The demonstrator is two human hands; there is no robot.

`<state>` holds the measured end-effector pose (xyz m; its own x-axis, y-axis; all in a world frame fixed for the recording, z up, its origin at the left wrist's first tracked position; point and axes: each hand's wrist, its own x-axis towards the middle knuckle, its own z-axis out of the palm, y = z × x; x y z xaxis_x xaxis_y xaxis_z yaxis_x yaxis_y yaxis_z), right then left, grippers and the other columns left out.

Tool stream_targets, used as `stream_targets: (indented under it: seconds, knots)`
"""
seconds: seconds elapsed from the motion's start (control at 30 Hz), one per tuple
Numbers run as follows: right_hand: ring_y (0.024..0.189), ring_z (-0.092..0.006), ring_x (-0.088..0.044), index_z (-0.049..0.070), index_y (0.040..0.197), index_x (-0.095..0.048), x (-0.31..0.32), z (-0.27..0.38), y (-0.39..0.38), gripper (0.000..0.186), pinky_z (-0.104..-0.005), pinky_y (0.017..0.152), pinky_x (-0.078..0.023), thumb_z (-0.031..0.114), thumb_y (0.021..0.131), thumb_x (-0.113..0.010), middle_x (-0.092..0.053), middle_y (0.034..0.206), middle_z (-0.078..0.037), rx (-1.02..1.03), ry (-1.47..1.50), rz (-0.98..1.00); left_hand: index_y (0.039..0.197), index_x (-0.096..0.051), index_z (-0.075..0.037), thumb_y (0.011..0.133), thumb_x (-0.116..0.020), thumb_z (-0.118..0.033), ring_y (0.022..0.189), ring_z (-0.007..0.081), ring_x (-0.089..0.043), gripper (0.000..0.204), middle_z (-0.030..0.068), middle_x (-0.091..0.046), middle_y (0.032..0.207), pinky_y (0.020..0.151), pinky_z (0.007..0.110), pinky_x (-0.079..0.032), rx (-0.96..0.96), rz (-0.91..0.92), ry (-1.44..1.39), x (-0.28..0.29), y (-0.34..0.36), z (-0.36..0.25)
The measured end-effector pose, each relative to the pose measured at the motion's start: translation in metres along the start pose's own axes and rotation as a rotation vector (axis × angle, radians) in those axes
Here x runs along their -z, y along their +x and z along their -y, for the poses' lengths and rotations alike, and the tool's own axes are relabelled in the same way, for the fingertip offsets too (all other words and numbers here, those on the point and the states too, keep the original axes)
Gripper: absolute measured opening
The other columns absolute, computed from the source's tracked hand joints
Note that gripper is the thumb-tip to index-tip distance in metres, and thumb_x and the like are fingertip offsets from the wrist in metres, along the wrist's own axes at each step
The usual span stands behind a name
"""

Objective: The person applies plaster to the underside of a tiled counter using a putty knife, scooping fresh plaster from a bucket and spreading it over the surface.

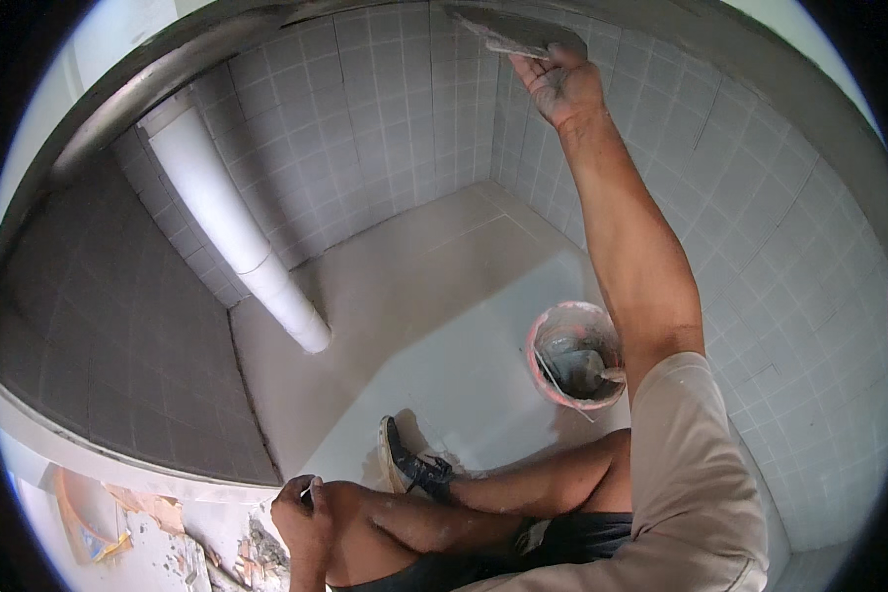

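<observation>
My right arm reaches up to the far wall. Up there my right hand, palm showing and fingers curled, grips a flat mortar-smeared trowel by its near side. Its ragged pale edge lies close to the tiles; the handle is hidden. My left hand rests closed on my bent left knee, and a dark gap shows between its fingers. Whether it holds anything small cannot be made out. Below my right forearm stands a pink-rimmed bucket with wet grey mix and a mixing tool inside.
Grey tiled walls close in a pit-like space with a smooth floor. A thick white pipe slants down to that floor at the left. My shoe stands near the bucket. Rubble and scraps lie outside the ledge at lower left.
</observation>
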<state>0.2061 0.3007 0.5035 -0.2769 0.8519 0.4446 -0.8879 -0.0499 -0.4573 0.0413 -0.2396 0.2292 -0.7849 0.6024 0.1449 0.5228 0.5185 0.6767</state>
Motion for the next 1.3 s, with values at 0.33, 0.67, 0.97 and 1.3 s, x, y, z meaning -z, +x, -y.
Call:
stream_targets:
  seconds: [0.33, 0.67, 0.97, 1.3]
  knots:
    - [0.142, -0.0476, -0.033, -0.009, 0.144, -0.029, -0.019, 0.081, -0.079, 0.058, -0.0594, 0.112, -0.045, -0.008, 0.088, -0.044, -0.038, 0.144, -0.032, 0.028, 0.265, 0.306, 0.091, -0.074, 0.001, 0.087, -0.067, -0.022, 0.081, 0.0416, -0.071, 0.024, 0.0218, -0.072, 0.085, 0.075, 0.046, -0.056, -0.015, 0.086, 0.2, 0.003, 0.008, -0.008]
    - [0.139, -0.0459, -0.04, -0.012, 0.145, -0.029, 0.015, 0.142, -0.234, 0.056, -0.0548, 0.114, -0.044, -0.01, 0.091, -0.044, -0.039, 0.147, -0.032, 0.129, 0.233, 0.199, 0.094, -0.073, 0.001, 0.088, -0.066, -0.022, 0.085, 0.042, -0.07, 0.025, 0.02, -0.072, 0.091, 0.078, 0.046, -0.056, -0.078, 0.046, 0.177, 0.01, -0.005, -0.004]
    - [0.134, -0.0347, -0.043, -0.003, 0.148, -0.031, 0.083, 0.053, -0.053, 0.044, -0.0489, 0.117, -0.041, 0.009, 0.106, -0.035, -0.036, 0.149, -0.021, 0.056, -0.191, -0.24, 0.094, -0.071, 0.006, 0.089, -0.064, -0.022, 0.081, 0.0422, -0.07, 0.029, 0.0246, -0.071, 0.085, 0.075, 0.044, -0.055, -0.034, 0.054, 0.092, 0.0, 0.011, -0.008]
    - [0.138, -0.0407, -0.041, -0.004, 0.151, -0.026, 0.051, 0.097, 0.027, 0.047, -0.0568, 0.117, -0.04, 0.016, 0.109, -0.03, -0.038, 0.15, -0.024, 0.142, 0.104, 0.135, 0.092, -0.07, 0.008, 0.093, -0.062, -0.027, 0.077, 0.0407, -0.07, 0.036, 0.0262, -0.07, 0.083, 0.071, 0.044, -0.055, -0.051, 0.074, 0.055, -0.009, 0.019, -0.015]
